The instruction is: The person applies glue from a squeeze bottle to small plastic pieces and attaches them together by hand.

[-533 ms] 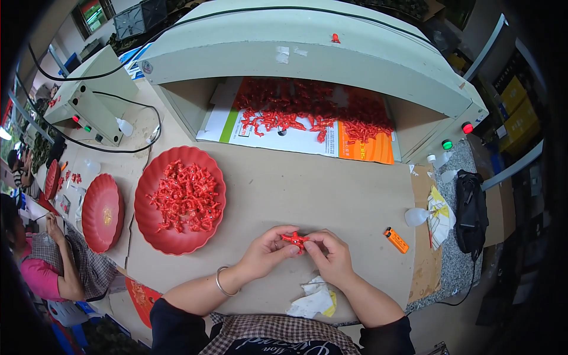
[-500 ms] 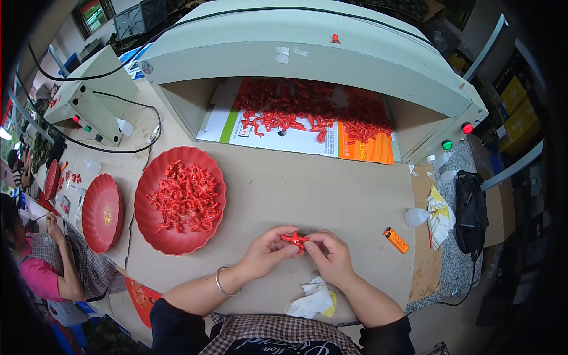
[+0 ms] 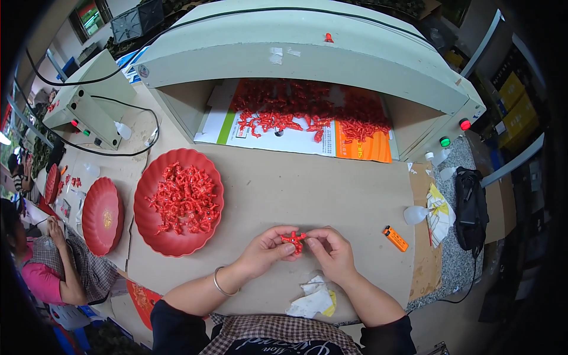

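Between my two hands is a small glossy red figurine with limbs sticking out. My left hand grips its body between thumb and fingers. With thumb and fingertips, my right hand pinches the limb on its right side. Both hands are low over the brown tabletop. To their left stands a scalloped red dish, heaped with several similar red figurines. A crumpled white and yellow cloth lies just below my hands.
A pale green box-shaped cabinet spans the far side, with red pieces on cardboard inside. On the right are an orange lighter, a translucent squeeze bottle and a black bag. At left, a co-worker sits by another red dish.
The figurine has turned slightly, so more of its lower part shows. My right fingertips have shifted from its body out to the limb at its right. The view has moved slightly.
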Available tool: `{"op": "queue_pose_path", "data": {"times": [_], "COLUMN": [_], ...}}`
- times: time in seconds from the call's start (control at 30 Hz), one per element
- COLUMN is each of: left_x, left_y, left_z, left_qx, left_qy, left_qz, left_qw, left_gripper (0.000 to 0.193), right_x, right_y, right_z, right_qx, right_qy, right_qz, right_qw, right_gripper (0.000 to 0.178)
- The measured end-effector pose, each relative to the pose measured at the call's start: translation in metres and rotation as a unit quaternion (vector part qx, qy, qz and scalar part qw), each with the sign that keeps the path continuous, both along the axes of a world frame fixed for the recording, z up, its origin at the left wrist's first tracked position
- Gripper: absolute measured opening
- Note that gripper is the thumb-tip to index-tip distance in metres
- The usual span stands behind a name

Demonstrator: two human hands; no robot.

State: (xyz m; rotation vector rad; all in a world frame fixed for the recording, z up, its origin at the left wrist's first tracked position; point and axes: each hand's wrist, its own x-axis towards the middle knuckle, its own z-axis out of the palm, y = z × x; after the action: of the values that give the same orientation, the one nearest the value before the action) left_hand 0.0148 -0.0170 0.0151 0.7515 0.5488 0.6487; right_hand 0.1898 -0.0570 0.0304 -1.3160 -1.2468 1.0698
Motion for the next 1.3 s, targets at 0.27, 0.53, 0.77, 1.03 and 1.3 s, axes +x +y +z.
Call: {"op": "queue_pose_path", "data": {"times": [0.27,0.53,0.77,1.03,1.3], "left_x": [-0.002,-0.005,-0.001,0.0,0.0], "left_y": [0.004,0.005,0.003,0.003,0.003], "left_z": [0.004,-0.003,0.002,0.003,0.005], "left_qx": [-0.113,-0.145,-0.136,-0.123,-0.124], "left_qy": [-0.061,-0.105,-0.064,-0.052,-0.049], "left_qz": [-0.019,-0.022,-0.05,-0.069,-0.071], "left_qw": [0.992,0.984,0.987,0.989,0.989], "left_gripper": [0.03,0.03,0.03,0.029,0.028], "right_x": [0.0,-0.002,-0.002,0.0,0.002], "right_y": [0.001,0.001,0.006,0.005,0.006], "right_z": [0.007,0.008,0.016,0.007,0.003], "right_qx": [0.011,0.014,0.053,-0.027,-0.072], "right_qy": [-0.028,-0.04,-0.033,0.092,0.147], "right_qz": [0.024,0.015,0.047,0.057,0.074], "right_qw": [0.999,0.999,0.997,0.994,0.984], "right_gripper": [0.009,0.01,0.012,0.012,0.014]}}
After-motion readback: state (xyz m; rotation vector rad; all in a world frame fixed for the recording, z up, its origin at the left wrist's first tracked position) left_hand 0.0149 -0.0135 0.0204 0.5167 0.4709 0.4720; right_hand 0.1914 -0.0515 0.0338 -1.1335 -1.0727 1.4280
